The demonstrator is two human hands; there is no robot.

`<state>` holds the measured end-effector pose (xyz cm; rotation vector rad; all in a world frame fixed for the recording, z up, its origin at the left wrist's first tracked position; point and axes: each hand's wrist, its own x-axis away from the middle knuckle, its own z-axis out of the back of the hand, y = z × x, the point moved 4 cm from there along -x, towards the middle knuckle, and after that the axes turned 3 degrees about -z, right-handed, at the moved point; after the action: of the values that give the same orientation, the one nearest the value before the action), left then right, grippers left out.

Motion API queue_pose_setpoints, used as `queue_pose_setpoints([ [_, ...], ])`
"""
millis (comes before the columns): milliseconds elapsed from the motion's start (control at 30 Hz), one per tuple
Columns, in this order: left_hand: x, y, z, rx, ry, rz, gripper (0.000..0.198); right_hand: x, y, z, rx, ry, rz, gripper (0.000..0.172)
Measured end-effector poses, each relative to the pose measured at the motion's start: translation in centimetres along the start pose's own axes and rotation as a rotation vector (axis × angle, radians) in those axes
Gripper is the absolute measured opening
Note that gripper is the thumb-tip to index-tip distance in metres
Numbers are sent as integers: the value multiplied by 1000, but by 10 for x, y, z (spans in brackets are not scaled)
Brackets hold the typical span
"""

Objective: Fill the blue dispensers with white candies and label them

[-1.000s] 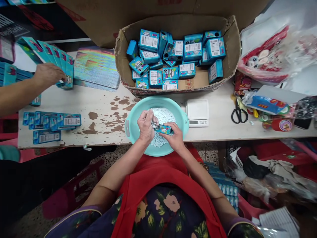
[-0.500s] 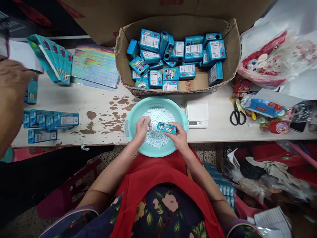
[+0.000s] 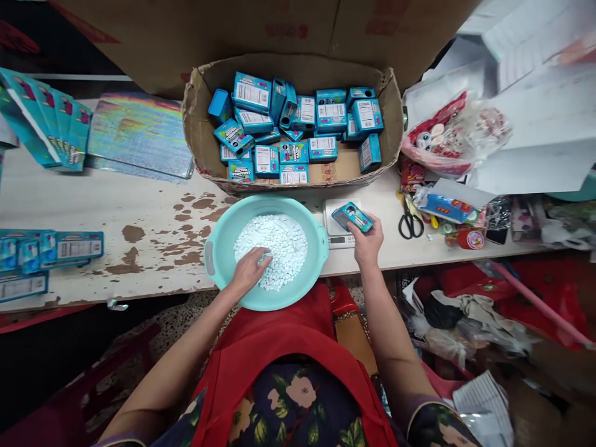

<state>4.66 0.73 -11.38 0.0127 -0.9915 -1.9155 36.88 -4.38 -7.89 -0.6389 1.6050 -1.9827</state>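
Observation:
A turquoise plastic basin [image 3: 218, 233] holds a heap of small white candies [image 3: 284, 245]. My left hand [image 3: 249, 273] rests on the candies, palm down, thumb and fingers slightly apart; what lies under the fingertips is hidden. To the right of the basin, my right hand [image 3: 371, 241] grips a small blue candy box [image 3: 345, 214] by its near end. The box is tilted, with a round dark hole showing on its narrow face. It is over the white digital scale [image 3: 339, 241]; whether it touches the pan I cannot tell.
Behind the basin stands a cut-down carton [image 3: 200, 136] with several blue boxes inside. Flat blue packaging [image 3: 77, 245] and shiny sheets [image 3: 139, 133] lie to the left. Black-handled scissors [image 3: 411, 225], a bagged toy [image 3: 442, 139] and wrappers are on the right.
My right hand has carried the candy box from above the basin rightward to the scale. My left hand has lowered onto the candies. The view has shifted, and another person's hand at left is gone.

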Motion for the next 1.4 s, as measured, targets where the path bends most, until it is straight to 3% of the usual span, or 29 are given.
queue_pose_setpoints([
  [100, 5, 8, -19, -85, -180, -72, 39, -16, 20, -4, 26, -29, -7, 49],
  [200, 15, 18, -37, -151, -396, -169, 37, -13, 22, 2, 32, -40, 22, 58],
  [267, 19, 20, -44, -214, -460, -184, 29, -6, 19, 17, 16, -6, 24, 63],
  [400, 18, 14, -45, -202, -501, -176, 23, 7, 25, 59, 49, 189, -53, 50],
  [533, 10, 4, -34, 89, -455, -88, 16, 17, 43, 89, 83, 312, -120, 44],
  [667, 10, -8, -17, 701, -363, 225, 18, 26, 53, 97, 72, 328, -129, 43],
  [767, 8, -9, -6, 1062, -246, 335, 27, 30, 54, 91, 91, 310, -137, 41],
  [900, 0, -8, -10, 1230, -105, 427, 32, 24, 50, 74, 71, 264, -139, 41],
  [1033, -5, -13, -23, 1214, -7, 545, 34, 9, 36, 50, -6, 188, -91, 49],
  [1167, -5, -15, -27, 1040, -60, 469, 33, -8, 20, 24, 20, 78, -12, 54],
  [1300, -8, -6, -22, 971, -41, 351, 32, -19, 16, 4, 121, -14, 25, 69],
  [1400, -12, 2, -20, 1040, -21, 397, 35, -20, 12, -4, 185, -40, -18, 59],
])
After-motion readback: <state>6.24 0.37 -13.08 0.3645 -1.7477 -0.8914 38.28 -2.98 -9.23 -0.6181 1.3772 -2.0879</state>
